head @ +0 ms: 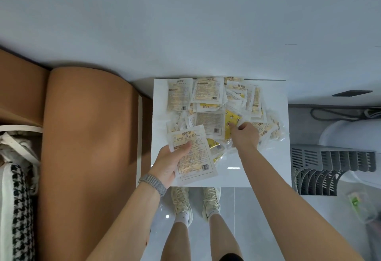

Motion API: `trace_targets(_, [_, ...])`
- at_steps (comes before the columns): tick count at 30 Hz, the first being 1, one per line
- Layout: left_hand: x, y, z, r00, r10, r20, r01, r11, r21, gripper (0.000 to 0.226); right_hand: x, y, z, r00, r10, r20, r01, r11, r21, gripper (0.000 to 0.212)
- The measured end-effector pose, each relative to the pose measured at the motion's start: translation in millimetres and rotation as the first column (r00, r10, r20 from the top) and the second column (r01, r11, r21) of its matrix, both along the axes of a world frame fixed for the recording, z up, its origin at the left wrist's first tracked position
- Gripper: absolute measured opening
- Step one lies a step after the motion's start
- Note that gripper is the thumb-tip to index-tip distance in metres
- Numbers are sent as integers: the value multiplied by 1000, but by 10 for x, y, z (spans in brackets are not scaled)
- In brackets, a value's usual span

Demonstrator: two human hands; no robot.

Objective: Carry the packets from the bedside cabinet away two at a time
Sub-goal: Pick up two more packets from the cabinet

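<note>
1. The bedside cabinet has a white glossy top. Its far edge meets the pale wall. Its left edge runs just beside the tan headboard.

2. A heap of packets covers the far and middle part of the top. Packets overlap one another and lie at mixed angles. At the far edge some packets touch the wall. At the right edge the outermost packets reach the rim.

3. The near strip of the top, between the heap and the front edge, is bare on the right side. A bare strip also runs along the left edge.

4. The left hand holds one packet above the near left part of the top. The thumb presses on the packet's face and the fingers are curled beneath it. The packet's lower corner sits at the cabinet's front edge. A grey woven band is on that wrist.

5. The right hand is down on the heap, fingers bent and pinching the edge of a yellow packet near the middle.

6. The person's feet in pale shoes stand on the grey tiled floor, close against the front edge.

7. To the right, a grey slatted rack stands just beside the cabinet's right edge. A white rounded object sits behind the rack.

8. At far left, black-and-white houndstooth bedding is visible beyond the headboard.
</note>
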State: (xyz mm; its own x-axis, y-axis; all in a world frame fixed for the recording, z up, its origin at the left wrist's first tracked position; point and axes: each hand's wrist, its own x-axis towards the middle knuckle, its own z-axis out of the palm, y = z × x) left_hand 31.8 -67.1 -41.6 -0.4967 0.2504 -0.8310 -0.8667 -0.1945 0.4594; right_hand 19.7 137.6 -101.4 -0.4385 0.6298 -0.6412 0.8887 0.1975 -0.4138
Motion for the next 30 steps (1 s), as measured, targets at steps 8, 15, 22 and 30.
trace_targets(8, [-49,119,50,998,-48,-43,50,997,63,26,380,188,657,944,-44,-326,39,999,-21,22])
trace_targets(15, [-7,202,71,986,-160,-50,167,932,322,51,662,-34,895,948,61,-313,-217,843,-492,21])
trace_targets(22, [4,-45,65,1000,5,-15,-4,998,66,32,308,-85,744,918,305,-254,-365,900,-237,10])
trace_targets(30, [8,-322,49,994,111,-1,-111,994,-22,41,-919,-279,325,912,375,-165,-355,925,136,78])
